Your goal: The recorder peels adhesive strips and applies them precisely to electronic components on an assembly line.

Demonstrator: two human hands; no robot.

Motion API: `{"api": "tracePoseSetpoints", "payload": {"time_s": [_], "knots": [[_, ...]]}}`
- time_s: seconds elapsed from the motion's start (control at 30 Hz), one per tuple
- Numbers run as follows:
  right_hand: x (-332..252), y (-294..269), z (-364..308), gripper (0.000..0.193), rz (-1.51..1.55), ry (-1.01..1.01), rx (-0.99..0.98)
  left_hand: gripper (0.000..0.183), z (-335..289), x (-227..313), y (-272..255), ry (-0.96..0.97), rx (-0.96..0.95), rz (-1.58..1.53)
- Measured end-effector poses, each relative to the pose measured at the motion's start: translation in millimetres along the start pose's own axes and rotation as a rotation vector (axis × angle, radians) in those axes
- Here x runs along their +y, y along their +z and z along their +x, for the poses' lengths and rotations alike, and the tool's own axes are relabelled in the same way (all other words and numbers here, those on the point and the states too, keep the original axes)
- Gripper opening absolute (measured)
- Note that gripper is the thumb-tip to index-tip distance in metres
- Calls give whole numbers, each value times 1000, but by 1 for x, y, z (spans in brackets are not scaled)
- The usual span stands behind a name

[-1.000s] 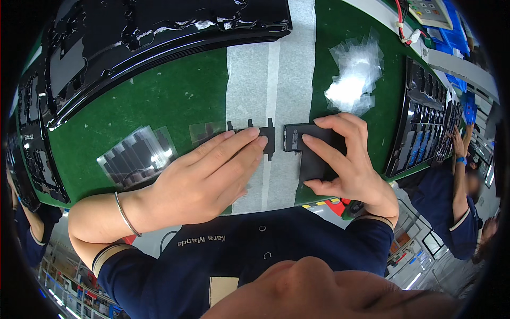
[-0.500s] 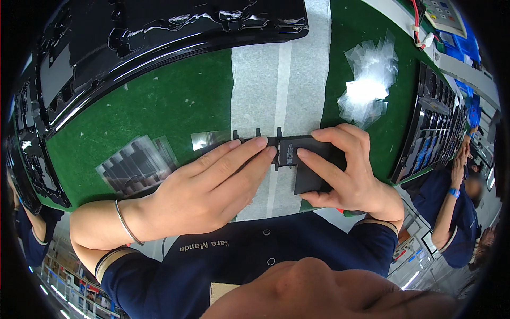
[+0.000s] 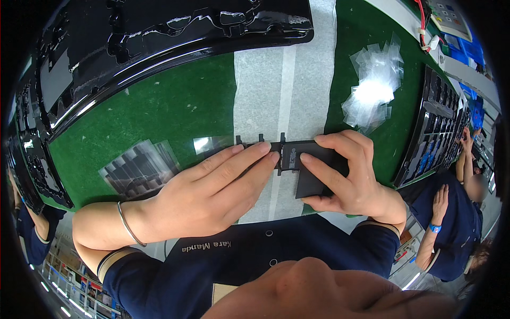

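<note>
A flat black battery [image 3: 311,183] with pale print lies at the lower part of a pale paper strip. My right hand [image 3: 358,178] is closed on it, thumb at the near edge, a finger on top and another at its far right corner. A black tabbed part [image 3: 275,145] meets the battery's left side, its short tabs pointing away from me. My left hand [image 3: 210,196] presses straight, close-set fingers onto this part and hides most of it; its thumb is out of sight. Beside the left fingertips lies a small clear film piece [image 3: 203,143].
Clear film sheets [image 3: 372,87] lie piled at the right. Clear film with dark strips [image 3: 138,170] sits near my left wrist. Black moulded trays stand at the far left [image 3: 175,45] and the right [image 3: 425,127]. The paper strip [image 3: 284,87] crosses the green mat. Other people are at both sides.
My hands, the battery and the tabbed part keep their arrangement; the whole view has shifted slightly. At the right, a co-worker's arms have changed position.
</note>
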State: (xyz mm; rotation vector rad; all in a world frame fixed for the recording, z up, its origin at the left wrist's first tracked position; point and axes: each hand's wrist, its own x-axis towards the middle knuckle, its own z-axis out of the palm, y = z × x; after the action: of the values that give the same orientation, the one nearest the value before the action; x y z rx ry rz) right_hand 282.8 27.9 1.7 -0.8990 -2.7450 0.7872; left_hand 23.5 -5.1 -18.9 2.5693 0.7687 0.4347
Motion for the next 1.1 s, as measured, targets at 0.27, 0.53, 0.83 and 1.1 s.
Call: {"api": "tracePoseSetpoints", "payload": {"time_s": [0.27, 0.53, 0.83, 1.1], "knots": [[0, 3, -1, 52, -15, 1, 25, 47, 0, -2, 3, 9, 17, 10], [0, 6, -1, 53, -26, -5, 46, 47, -1, 0, 5, -8, 36, 7], [2, 3, -2, 54, -29, -8, 29, 45, 1, 1, 5, -7, 49, 20], [1, 2, 0, 55, -21, 0, 12, 44, 0, 0, 5, -20, 38, -18]]}}
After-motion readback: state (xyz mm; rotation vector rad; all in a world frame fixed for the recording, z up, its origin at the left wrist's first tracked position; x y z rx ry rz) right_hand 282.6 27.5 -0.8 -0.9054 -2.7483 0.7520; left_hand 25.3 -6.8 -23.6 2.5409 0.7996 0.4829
